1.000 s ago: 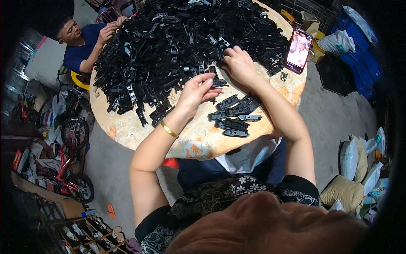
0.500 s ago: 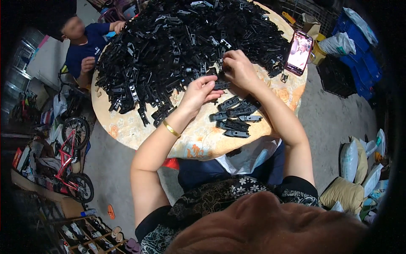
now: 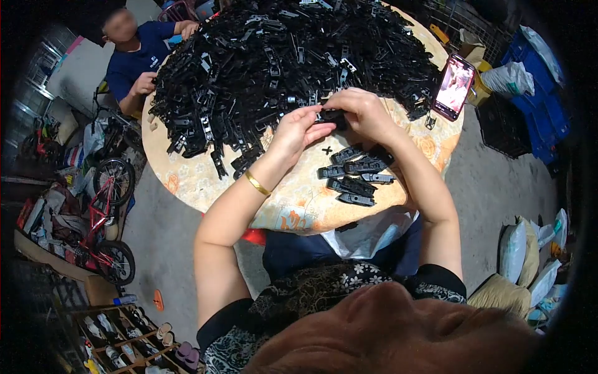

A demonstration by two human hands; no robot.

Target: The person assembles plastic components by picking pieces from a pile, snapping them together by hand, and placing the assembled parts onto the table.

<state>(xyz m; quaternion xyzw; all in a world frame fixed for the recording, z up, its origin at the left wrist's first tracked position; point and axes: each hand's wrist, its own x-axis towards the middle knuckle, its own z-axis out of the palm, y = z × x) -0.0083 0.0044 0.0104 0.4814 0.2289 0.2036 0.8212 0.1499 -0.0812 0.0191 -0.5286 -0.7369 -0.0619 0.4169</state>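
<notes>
Both my hands meet at the near edge of a big heap of black plastic parts (image 3: 249,75). A dark piece of such a black plastic part (image 3: 332,116) shows between them, mostly covered by fingers. My left hand (image 3: 298,134), below a gold bangle (image 3: 256,183), pinches its left end. From the right, my right hand (image 3: 364,115) curls its fingers over it. A small black cross-shaped piece (image 3: 327,150) lies on the cloth just below. Nearer me, several long black parts (image 3: 358,173) lie in a loose cluster by my right forearm.
A patterned tablecloth (image 3: 187,181) covers the round table. A phone (image 3: 453,87) with a lit screen stands at the right edge. Across the far left, another person (image 3: 140,59) has hands at the heap. A bicycle (image 3: 103,212) stands left; sacks (image 3: 514,249) and blue crates (image 3: 536,93) are right.
The view has shifted slightly. My fingers have drawn closer together around the black part, covering more of it, and the cross-shaped piece now shows. The other person's near hand has come to the heap.
</notes>
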